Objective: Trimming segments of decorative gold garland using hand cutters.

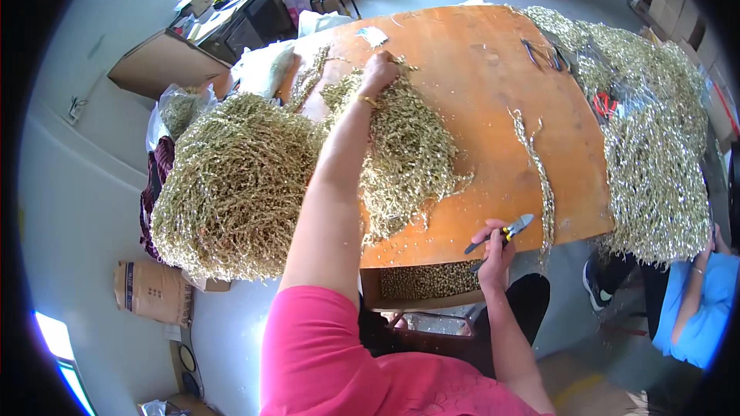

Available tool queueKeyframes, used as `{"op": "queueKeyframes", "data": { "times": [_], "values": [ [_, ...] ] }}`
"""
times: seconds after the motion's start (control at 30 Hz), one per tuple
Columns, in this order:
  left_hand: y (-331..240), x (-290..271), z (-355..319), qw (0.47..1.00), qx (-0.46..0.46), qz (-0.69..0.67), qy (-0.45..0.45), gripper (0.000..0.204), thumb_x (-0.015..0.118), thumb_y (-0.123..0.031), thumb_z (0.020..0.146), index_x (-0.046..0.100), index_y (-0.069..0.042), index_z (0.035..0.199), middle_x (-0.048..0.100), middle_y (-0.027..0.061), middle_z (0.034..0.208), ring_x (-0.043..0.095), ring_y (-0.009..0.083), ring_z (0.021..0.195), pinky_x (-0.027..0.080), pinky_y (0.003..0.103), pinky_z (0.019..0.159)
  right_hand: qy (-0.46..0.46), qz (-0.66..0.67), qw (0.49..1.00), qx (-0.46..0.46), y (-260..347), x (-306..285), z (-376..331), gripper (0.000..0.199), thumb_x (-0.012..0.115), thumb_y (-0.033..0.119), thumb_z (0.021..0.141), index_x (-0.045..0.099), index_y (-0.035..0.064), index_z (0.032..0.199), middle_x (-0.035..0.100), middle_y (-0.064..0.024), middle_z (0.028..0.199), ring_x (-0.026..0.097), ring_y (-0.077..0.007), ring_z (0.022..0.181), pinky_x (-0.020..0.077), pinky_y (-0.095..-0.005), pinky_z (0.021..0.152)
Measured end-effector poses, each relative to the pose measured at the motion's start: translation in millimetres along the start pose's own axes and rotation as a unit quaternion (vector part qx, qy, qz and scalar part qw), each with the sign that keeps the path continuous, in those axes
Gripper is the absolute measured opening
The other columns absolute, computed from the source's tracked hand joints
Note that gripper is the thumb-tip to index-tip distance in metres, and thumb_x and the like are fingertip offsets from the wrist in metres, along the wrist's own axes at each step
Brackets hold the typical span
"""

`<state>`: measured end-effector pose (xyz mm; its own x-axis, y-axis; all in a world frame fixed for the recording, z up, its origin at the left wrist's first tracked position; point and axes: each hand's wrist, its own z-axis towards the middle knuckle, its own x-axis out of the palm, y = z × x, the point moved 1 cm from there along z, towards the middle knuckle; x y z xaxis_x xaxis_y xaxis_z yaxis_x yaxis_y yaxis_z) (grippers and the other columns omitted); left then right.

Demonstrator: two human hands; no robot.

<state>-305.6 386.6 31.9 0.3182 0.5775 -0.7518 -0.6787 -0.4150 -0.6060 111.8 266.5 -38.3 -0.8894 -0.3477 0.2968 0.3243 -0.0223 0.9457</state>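
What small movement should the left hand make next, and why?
Perhaps the left hand should draw a little of the middle golden pile toward the pliers, since it touches that pile's far end while the right hand holds them.

L hand (pixel 380 72) grips top of ctr. gold bundle (pixel 412 139); R hand (pixel 495 258) holds pliers (pixel 518 226) nr front edge of orange table (pixel 486 92), w/ loose strands (pixel 546 192) just beside; lg. gold heaps at L (pixel 231 185) & R (pixel 655 185).

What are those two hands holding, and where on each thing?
The right hand holds the pliers by their handles. The left hand touches the far end of the gold strands; whether it grips them cannot be told.
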Motion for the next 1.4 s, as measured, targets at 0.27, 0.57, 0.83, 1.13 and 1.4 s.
{"op": "queueKeyframes", "data": {
  "times": [0.27, 0.57, 0.83, 1.13, 1.4],
  "values": [
    [-64, -81, -104, 0.979, 0.126, -0.092, -0.13, 0.029, 0.061, -0.015, 0.07, 0.056, 0.0, 0.094, 0.059, 0.0127, 0.085, 0.056, 0.0236, 0.078, 0.044, 0.032, 0.07, 0.002, 0.033, 0.999, -0.014, -3, 0, -2, 0.019, 0.042, 0.019, 0.088, 0.053, 0.0066, 0.097, 0.053, -0.0003, 0.066, 0.042, -0.0037, 0.057, 0.0287, -0.0188, 0.052],
    [-52, -45, -181, 0.969, 0.227, 0.072, 0.062, 0.047, 0.06, -0.025, 0.077, 0.044, -0.001, 0.115, 0.053, 0.0193, 0.104, 0.051, 0.028, 0.099, 0.04, 0.037, 0.085, 0.008, 0.015, 1.0, 0.005, -5, -1, 4, 0.022, 0.042, 0.021, 0.089, 0.054, 0.0044, 0.097, 0.053, -0.0001, 0.066, 0.046, -0.0057, 0.06, 0.0311, -0.0189, 0.055],
    [-81, -82, -247, 0.948, 0.317, -0.021, -0.04, 0.054, 0.054, -0.034, 0.082, 0.036, -0.005, 0.124, 0.047, 0.0174, 0.116, 0.045, 0.0286, 0.107, 0.033, 0.043, 0.091, 0.008, 0.051, 0.999, 0.005, -10, -7, 16, 0.024, 0.043, 0.021, 0.089, 0.054, 0.0006, 0.097, 0.056, -0.0026, 0.069, 0.049, -0.0076, 0.062, 0.0335, -0.0195, 0.054],
    [-55, -62, -341, 0.946, 0.275, 0.171, 0.029, 0.071, 0.07, -0.041, 0.062, 0.042, -0.02, 0.123, 0.029, 0.008, 0.135, 0.019, 0.0262, 0.128, 0.007, 0.048, 0.104, 0.05, -0.124, 0.989, -0.061, -5, 38, 6, 0.024, 0.051, 0.026, 0.086, 0.056, 0.0041, 0.094, 0.053, 0.0008, 0.069, 0.047, -0.0072, 0.061, 0.0356, -0.0214, 0.056],
    [-41, -78, -309, 0.941, 0.32, 0.093, -0.061, 0.055, 0.062, -0.041, 0.071, 0.047, -0.017, 0.119, 0.037, 0.0081, 0.131, 0.024, 0.0253, 0.126, 0.009, 0.046, 0.104, 0.1, -0.145, 0.984, 0.011, -2, 44, 33, 0.035, 0.05, 0.034, 0.086, 0.055, 0.0035, 0.102, 0.056, -0.0027, 0.078, 0.051, -0.0104, 0.069, 0.0416, -0.0247, 0.064]
  ]
}}
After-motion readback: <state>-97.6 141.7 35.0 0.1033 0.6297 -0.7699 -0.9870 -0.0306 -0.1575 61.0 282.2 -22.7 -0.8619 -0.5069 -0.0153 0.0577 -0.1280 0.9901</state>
